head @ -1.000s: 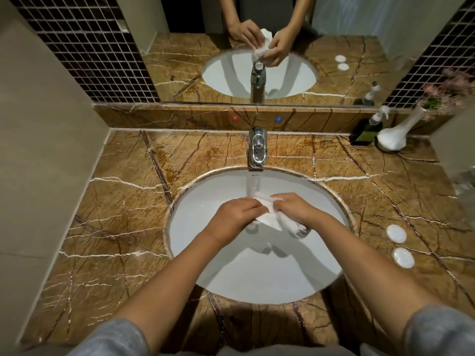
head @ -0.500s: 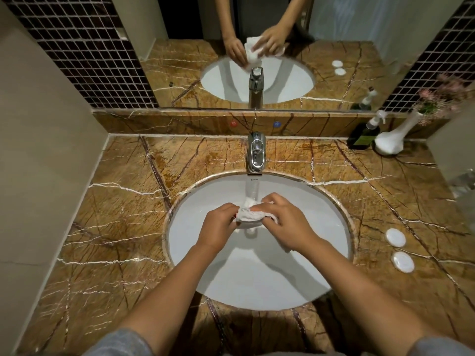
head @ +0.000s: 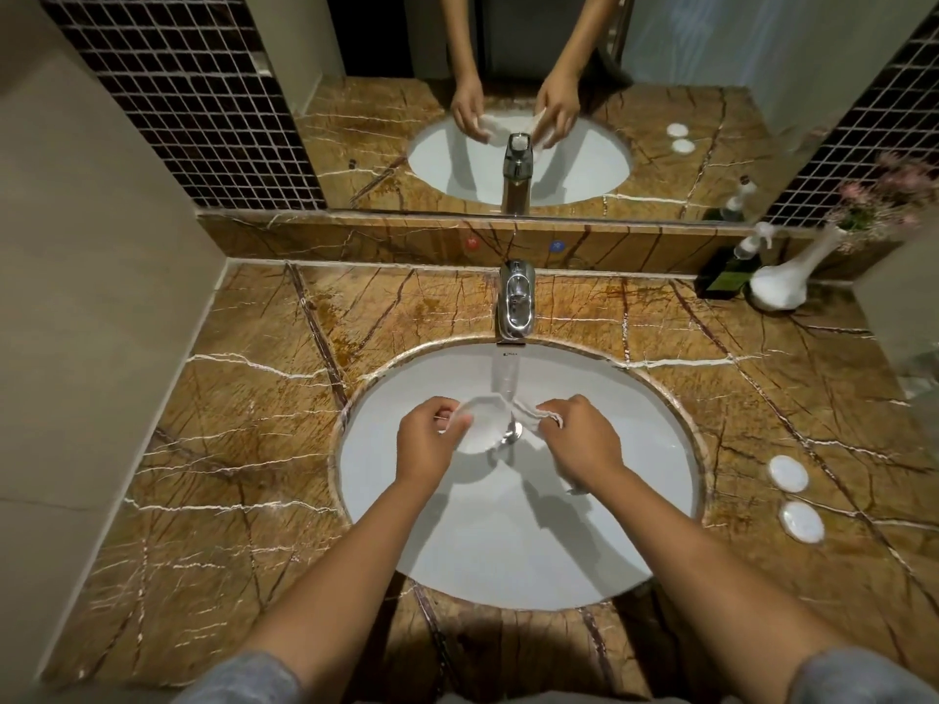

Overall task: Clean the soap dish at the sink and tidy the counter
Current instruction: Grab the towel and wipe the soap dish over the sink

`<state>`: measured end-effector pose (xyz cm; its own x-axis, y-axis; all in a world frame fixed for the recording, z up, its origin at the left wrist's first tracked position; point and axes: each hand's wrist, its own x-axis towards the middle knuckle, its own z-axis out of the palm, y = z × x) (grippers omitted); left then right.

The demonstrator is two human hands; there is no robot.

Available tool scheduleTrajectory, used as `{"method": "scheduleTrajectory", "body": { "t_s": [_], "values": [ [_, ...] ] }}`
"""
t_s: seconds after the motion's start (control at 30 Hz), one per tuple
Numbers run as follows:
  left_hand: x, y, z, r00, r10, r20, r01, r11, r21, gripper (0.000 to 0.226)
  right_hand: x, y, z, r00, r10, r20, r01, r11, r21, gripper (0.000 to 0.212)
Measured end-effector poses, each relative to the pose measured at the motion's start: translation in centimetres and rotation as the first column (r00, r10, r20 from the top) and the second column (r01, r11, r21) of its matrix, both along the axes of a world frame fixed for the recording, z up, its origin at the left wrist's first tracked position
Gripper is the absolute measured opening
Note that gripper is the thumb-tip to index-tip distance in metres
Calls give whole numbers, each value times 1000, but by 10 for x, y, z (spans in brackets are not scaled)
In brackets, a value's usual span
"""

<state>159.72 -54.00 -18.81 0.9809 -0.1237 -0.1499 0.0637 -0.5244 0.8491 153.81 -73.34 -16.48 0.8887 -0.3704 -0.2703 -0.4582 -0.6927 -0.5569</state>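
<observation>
Left hand (head: 426, 439) over the sink (head: 635, 525), curled around the left edge of a round white dish (head: 482, 424). Dish held above the drain, under water running from the tap (head: 515, 304). Right hand (head: 579, 442) closed on a white cloth (head: 533, 414) just right of the dish. Two white discs (head: 795, 495) on the counter (head: 228, 424) right of the sink. Far right: bottle (head: 731, 269), vase (head: 782, 287)
</observation>
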Motion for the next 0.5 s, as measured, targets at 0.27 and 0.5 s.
{"method": "scheduleTrajectory", "body": {
  "t_s": [0.27,0.5],
  "values": [
    [8,3,1,907,170,-385,-289,917,-274,18,1,45,11,934,255,252,-218,961,-168,42],
    [9,16,-4,843,153,-516,-385,842,-379,21,-1,68,12,835,542,93,-492,812,-316,42]
  ]
}}
